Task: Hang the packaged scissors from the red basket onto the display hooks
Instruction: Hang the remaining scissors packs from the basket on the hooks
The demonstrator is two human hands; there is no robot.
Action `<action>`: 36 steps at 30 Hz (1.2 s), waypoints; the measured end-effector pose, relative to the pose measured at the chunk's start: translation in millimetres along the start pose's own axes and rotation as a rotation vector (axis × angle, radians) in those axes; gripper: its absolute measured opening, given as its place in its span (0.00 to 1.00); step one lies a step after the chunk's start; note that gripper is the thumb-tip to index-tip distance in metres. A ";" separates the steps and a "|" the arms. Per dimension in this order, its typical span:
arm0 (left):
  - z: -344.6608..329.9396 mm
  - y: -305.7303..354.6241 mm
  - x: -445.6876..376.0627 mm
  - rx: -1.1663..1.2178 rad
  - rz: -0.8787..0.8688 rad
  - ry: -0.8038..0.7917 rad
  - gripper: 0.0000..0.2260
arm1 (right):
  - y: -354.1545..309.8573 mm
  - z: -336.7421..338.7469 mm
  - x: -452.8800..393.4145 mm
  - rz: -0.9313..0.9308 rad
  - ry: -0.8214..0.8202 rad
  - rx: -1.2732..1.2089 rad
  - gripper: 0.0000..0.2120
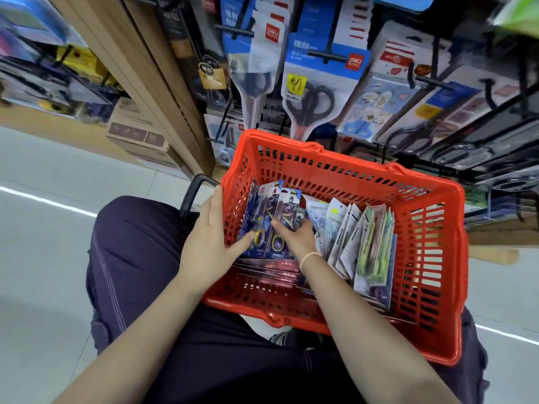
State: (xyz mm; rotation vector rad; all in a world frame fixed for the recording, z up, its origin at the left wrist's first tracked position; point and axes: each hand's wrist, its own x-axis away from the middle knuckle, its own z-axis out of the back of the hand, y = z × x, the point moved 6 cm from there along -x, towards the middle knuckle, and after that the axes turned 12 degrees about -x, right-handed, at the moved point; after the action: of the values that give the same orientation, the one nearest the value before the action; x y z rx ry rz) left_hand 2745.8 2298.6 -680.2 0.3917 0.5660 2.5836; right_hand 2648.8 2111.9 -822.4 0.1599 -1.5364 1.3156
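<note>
Shelving hung with carded scissors on black wire display hooks (323, 53) fills the background. Below it, the red slotted plastic basket (431, 258) is rested on the lap, presumably for easy reach. Its rim is steadied by the left hand (208, 243), fingers extended. Blue cartoon-printed scissor packs (272, 217) standing inside are pinched by the right hand (294, 237).

A red "deli" logo stands on the blue scissors pack (323, 80) and on the white pack (264, 53) hanging beside it; other print is unreadable.
</note>
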 end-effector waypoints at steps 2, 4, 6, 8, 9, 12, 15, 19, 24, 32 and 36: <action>-0.4 -0.3 0.1 -0.003 -0.003 0.004 0.48 | -0.3 -3.3 -4.3 -0.021 -0.020 0.021 0.46; -0.6 -0.1 -0.5 0.001 0.000 0.006 0.48 | -2.3 -7.3 -6.2 -0.051 -0.063 0.031 0.50; -0.9 -0.5 -1.7 0.003 0.004 0.001 0.47 | -5.4 -9.1 -10.6 -0.031 -0.070 0.037 0.45; -0.7 -0.9 -2.4 -0.002 0.005 -0.002 0.48 | -8.1 -13.7 -11.2 -0.010 -0.062 0.051 0.40; -0.7 -1.1 -2.6 -0.004 0.006 -0.001 0.48 | -7.6 -16.6 -11.0 -0.012 -0.075 0.040 0.42; -1.1 -0.6 -2.5 -0.008 0.007 0.000 0.47 | -3.6 -27.3 -9.6 -0.017 -0.145 -0.052 0.55; -1.7 -0.8 -2.3 -0.007 -0.001 -0.005 0.47 | 0.5 -28.7 -12.8 -0.034 -0.152 -0.083 0.50; 1.0 0.2 -2.2 -0.010 0.005 -0.003 0.47 | 1.0 -12.2 -10.4 -0.006 -0.104 -0.149 0.24; 2.4 3.4 -1.1 -0.024 -0.020 0.017 0.47 | -10.4 -0.9 5.4 -0.004 -0.221 -0.277 0.39; 12.8 16.3 3.4 -0.067 -0.053 0.087 0.50 | -64.7 36.9 61.9 0.088 -0.329 -0.377 0.42; 28.4 68.3 1.0 0.433 -0.011 -0.036 0.49 | -101.8 62.9 117.0 0.213 -0.413 -0.455 0.17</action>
State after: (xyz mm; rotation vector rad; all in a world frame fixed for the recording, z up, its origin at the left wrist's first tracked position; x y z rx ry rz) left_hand 2729.5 2253.0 -624.2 0.5713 1.1146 2.4252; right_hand 2628.0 2081.7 -659.1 -0.0269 -2.2169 1.0985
